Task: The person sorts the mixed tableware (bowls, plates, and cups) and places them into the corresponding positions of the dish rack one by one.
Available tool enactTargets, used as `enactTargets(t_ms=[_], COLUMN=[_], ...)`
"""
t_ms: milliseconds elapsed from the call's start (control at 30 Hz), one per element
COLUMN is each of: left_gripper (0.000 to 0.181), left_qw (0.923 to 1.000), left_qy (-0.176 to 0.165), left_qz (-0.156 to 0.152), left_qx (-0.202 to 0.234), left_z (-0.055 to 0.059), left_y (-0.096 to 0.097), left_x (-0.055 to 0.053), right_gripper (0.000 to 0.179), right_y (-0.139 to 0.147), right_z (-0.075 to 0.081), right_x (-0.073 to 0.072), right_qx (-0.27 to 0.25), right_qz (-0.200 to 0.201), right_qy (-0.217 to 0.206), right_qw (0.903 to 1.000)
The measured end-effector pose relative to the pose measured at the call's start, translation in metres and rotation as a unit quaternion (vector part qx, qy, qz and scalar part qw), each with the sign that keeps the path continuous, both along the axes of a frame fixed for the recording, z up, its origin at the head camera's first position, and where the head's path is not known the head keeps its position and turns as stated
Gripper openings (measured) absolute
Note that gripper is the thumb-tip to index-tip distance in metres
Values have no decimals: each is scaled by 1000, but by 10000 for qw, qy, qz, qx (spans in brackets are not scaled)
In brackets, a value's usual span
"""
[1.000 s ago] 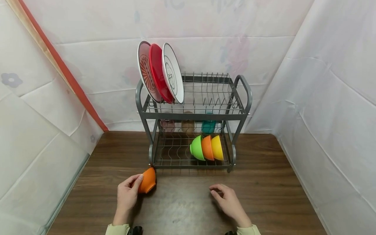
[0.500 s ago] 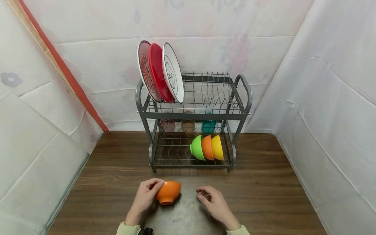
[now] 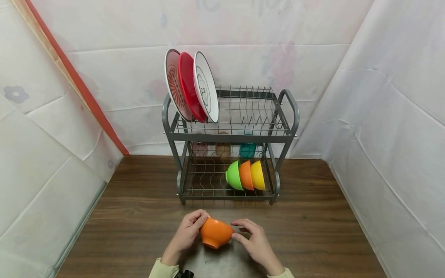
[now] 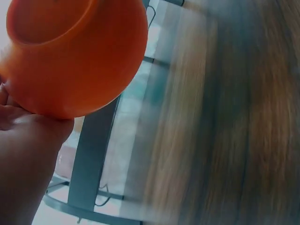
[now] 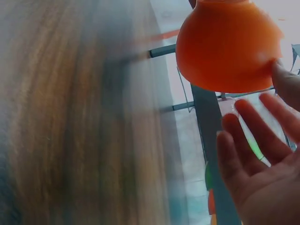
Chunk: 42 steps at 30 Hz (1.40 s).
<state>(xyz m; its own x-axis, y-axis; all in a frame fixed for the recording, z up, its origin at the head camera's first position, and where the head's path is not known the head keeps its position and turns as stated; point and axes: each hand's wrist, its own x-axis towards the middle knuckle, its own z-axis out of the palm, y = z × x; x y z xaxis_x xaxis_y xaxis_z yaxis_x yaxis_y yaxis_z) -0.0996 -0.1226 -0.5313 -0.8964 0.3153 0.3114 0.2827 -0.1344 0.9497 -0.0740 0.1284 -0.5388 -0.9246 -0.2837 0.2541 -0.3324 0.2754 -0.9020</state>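
An orange bowl [image 3: 216,233] is held just above the table, its foot low and its side tilted toward me. My left hand [image 3: 187,231] pinches its left rim, thumb on the near side. The left wrist view shows the bowl [image 4: 89,61] large, with the hand [image 4: 28,140] at its edge. At the bowl's right side is my right hand [image 3: 255,241], its thumb at the rim. In the right wrist view the thumb of that hand [image 5: 262,164] meets the bowl [image 5: 229,51], while the other fingers spread loosely without wrapping it.
Behind the hands stands a two-tier dish rack [image 3: 229,138]. Its top holds a patterned plate [image 3: 175,87], a red plate [image 3: 189,83] and a white plate [image 3: 206,88]. Below are green [image 3: 233,175], orange [image 3: 246,175] and yellow bowls [image 3: 258,175], with several cups behind, including a teal cup [image 3: 247,150].
My left hand has carried the orange bowl rightward from the rack's front left corner and turned it foot down. My right hand has moved left until its thumb reaches the bowl's rim.
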Motion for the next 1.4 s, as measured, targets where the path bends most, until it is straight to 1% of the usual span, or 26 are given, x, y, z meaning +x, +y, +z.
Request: enactTargets(t_ms=[67, 100, 167, 233, 300, 400, 533, 600, 633, 733, 767, 833, 900, 967, 1033, 1067, 1167, 1233, 1300, 1367, 1400], left_gripper=[20, 20, 21, 22, 23, 22, 22, 23, 24, 29, 30, 32, 33, 33, 32, 32, 31, 32, 32, 33, 33], left_qw=[9999, 9999, 9998, 9997, 9997, 9993, 9983, 9972, 9963, 9915, 9890, 9829, 9759, 9693, 9643, 9622, 9609, 9618, 9628, 9611, 9609], left_qy=[20, 22, -26, -97, -145, -129, -20, 13, 0, -143, -227, -493, -756, -975, -1087, -1153, -1264, -1330, -1377, -1411, -1406], left_qz=[-91, -81, -67, -14, 106, 306, 499, 650, 755, 1213, 1397, 1725, 2021, 2250, 2416, 2464, 2435, 2350, 2271, 2310, 2319], left_qx=[98, 125, 190, 221, 188, 163, 295, 373, 407, 438, 428, 416, 312, 168, -46, -143, -367, -452, -491, -550, -557], left_z=[0, 0, -1, -3, -4, -7, -10, -11, -11, -13, -13, -14, -16, -16, -17, -17, -18, -20, -21, -21, -21], left_y=[4, 5, 8, 11, 13, 17, 23, 25, 26, 26, 26, 24, 21, 18, 15, 13, 7, 1, -6, -14, -18], left_x=[-1, -2, -3, -4, -5, -7, -9, -10, -10, -9, -9, -8, -8, -7, -6, -5, -4, -3, -3, -3, -3], right_gripper=[22, 20, 19, 19, 18, 17, 12, 10, 10, 12, 13, 13, 12, 11, 11, 10, 10, 10, 10, 11, 11], right_y=[2, 3, 4, 4, 4, 4, 3, 3, 3, 2, 1, -1, -4, -8, -11, -14, -21, -27, -32, -36, -38], right_z=[2, 2, 5, 6, 8, 10, 11, 13, 14, 20, 22, 28, 34, 39, 43, 44, 52, 60, 70, 70, 68], right_x=[0, 0, 0, 1, 1, 2, 3, 3, 3, 3, 3, 1, -3, -8, -15, -18, -28, -32, -35, -42, -47], right_qx=[-37, -62, -82, -74, -99, -112, -142, -128, -102, -177, -208, -258, -334, -368, -399, -434, -572, -681, -767, -832, -847], right_qz=[135, 221, 360, 428, 462, 322, 130, 63, 33, -91, -154, -286, -418, -544, -631, -642, -681, -689, -798, -952, -1051], right_qy=[42, 16, -140, -318, -432, -375, -83, -32, -35, -92, -86, 64, 218, 288, 262, 270, 310, 374, 340, 169, 75], right_qw=[9999, 9997, 9992, 9986, 9980, 9987, 9998, 9999, 9999, 9998, 9996, 9992, 9983, 9974, 9969, 9966, 9956, 9946, 9933, 9918, 9908])
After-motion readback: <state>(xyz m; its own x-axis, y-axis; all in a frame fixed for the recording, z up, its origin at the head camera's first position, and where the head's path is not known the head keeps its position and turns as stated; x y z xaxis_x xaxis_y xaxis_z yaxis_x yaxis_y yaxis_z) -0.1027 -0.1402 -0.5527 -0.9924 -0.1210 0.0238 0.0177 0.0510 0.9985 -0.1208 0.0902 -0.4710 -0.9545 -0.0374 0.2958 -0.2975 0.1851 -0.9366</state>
